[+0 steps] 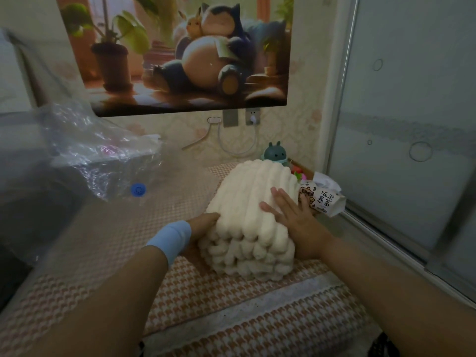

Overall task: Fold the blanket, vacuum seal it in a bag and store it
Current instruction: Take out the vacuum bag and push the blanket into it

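Blanket (pixel 247 217) folded | left hand (pixel 203 222) grip clasping side | right hand (pixel 296 220) flat, fingers spread

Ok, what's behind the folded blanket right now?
Behind the blanket stands a teal figurine, its base hidden. To its right, a tissue pack and something red and green, mostly covered. The right hand lies flat on the blanket.

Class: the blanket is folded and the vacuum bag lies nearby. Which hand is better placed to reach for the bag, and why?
Probably the left. The left hand sits at the folded blanket's left edge, on the side where the clear vacuum bag lies. The right hand lies flat on the blanket's far side and could steady it.
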Tool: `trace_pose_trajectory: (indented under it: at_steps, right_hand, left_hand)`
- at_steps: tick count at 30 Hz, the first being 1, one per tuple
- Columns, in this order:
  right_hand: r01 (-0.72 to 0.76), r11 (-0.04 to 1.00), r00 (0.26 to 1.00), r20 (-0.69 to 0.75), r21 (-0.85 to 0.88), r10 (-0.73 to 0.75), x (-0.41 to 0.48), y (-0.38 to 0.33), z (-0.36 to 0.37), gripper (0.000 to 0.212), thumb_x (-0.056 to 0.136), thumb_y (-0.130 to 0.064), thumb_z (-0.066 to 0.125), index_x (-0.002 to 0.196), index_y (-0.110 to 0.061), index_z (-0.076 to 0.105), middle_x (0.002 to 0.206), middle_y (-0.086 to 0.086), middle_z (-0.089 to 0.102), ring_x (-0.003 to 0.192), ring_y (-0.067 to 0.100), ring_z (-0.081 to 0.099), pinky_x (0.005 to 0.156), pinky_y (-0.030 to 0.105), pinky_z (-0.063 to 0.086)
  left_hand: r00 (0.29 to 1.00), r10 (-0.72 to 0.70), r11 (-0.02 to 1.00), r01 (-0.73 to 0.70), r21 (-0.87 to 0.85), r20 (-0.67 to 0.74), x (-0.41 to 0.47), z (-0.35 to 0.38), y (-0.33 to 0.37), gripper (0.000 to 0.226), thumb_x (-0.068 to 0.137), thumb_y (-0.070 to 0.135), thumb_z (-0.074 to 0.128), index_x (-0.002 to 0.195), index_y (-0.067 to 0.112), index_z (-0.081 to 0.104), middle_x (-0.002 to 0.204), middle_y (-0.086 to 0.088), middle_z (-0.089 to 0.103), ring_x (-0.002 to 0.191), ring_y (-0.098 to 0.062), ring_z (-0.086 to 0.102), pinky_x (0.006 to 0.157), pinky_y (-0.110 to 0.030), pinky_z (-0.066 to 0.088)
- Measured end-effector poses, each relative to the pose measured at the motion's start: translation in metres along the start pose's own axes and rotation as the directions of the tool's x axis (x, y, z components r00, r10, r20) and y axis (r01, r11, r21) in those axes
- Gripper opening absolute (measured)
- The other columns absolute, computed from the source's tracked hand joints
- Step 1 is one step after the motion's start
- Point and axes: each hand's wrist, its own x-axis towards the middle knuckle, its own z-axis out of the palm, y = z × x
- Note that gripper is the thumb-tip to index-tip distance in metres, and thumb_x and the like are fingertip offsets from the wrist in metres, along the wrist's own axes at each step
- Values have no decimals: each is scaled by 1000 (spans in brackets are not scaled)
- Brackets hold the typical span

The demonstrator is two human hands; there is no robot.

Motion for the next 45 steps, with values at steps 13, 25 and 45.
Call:
trace_pose_trajectory:
  at_steps: [13, 25, 45]
  right_hand:
    - [96, 989, 932, -359, 110, -51, 62, -104, 1, 46, 72, -34, 61, 113, -12, 58, 98, 9, 57, 84, 29, 52, 74, 42, 41]
    - [78, 916, 996, -72, 393, -54, 88, -64, 0, 89, 70, -56, 69, 144, -16, 40, 141, 6, 40, 127, 25, 37, 111, 42, 32]
    - [12, 980, 941, -330, -199, -79, 65, -26, -4, 40, 72, -19, 76, 110, -12, 68, 89, 7, 67, 74, 27, 61, 67, 38, 49]
  left_hand:
    - [671, 647, 762, -585, 278, -362, 33, -59, 37, 73, 86, 17, 69, 147, 24, 31, 143, -4, 41, 126, -30, 46, 104, -40, 41]
    - [785, 610, 310, -109, 945, -110, 35, -11, 23, 85, 81, 71, 39, 151, 39, 4, 161, -3, -11, 147, -35, -10, 117, -57, 9]
    - [652, 757, 42, -90, 995, 27, 55, -18, 13, 103, 83, 31, 68, 145, 51, -12, 156, 2, -24, 144, -40, -13, 115, -56, 19]
